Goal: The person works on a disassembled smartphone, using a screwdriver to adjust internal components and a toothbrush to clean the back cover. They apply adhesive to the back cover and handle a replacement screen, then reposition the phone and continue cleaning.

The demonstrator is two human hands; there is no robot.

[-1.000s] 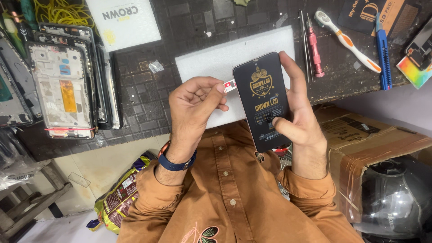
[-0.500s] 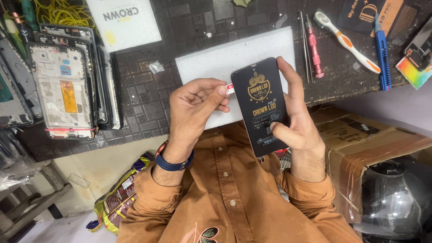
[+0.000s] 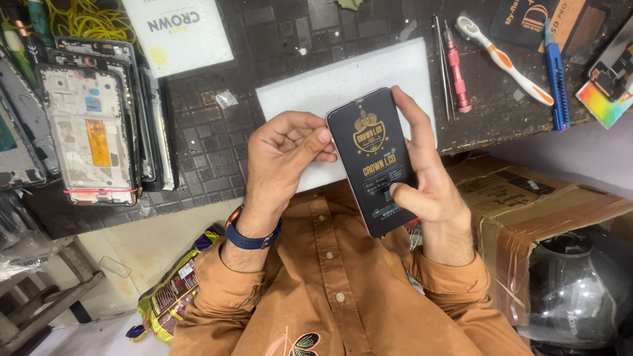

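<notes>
The phone screen (image 3: 377, 161) stood upright above the lap, its back hidden; the right hand (image 3: 422, 178) clasped its right edge, thumb pressed on the glass; the left hand (image 3: 283, 158) pinched its left edge, whatever lay under that thumb impossible to make out; a white foam pad (image 3: 316, 89) lay behind; a brown cardboard box (image 3: 527, 204) sat to the right; a white packet (image 3: 178, 33) was cut off at top.

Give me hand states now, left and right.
Left hand: fingers curled, thumb tip at the edge of the black phone; whether it grips cannot be told.
Right hand: closed around the black phone.
</notes>
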